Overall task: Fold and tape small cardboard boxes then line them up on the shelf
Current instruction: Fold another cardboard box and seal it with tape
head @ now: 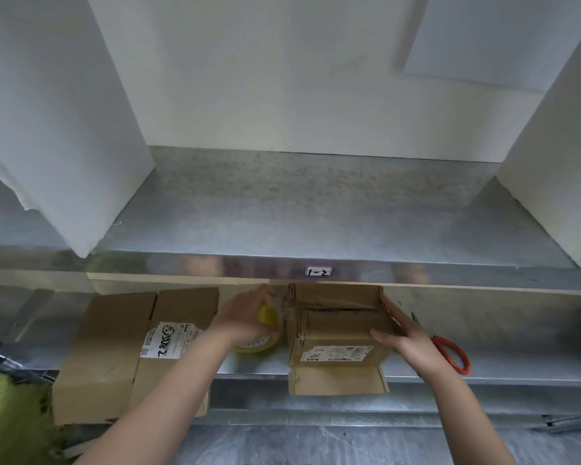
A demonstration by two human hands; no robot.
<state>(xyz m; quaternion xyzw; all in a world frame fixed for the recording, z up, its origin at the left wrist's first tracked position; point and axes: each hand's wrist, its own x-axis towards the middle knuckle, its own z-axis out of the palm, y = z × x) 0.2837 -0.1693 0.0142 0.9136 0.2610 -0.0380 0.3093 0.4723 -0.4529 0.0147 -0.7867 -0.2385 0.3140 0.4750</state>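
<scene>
At the left end of the lower shelf a flattened box lies unfolded, its near corner hanging past the front edge, so we judge at least one box is waiting to be made up. Next to it, our left grip is curled round the tape roll, just beside the left wall of the small cardboard box, and a shiny strip seems to run from the roll across the closed top flaps. That box stands mid-shelf at the front edge, with one loose flap drooping over the edge, so it needs care not to slide off. Our right grip holds nothing; its fingers lie straight against the box's right wall, steadying it. The orange-handled scissors rest just to the right, near the front edge and within reach for cutting the tape. We judge the task is early: this box is mid-taping, the strip is not yet cut, and no finished box stands in line. Above, the upper shelf, marked by a small label on its front lip, offers wide room between the left white board and the right white board; its lip overhangs the box closely, so lifting means drawing the box out first.
</scene>
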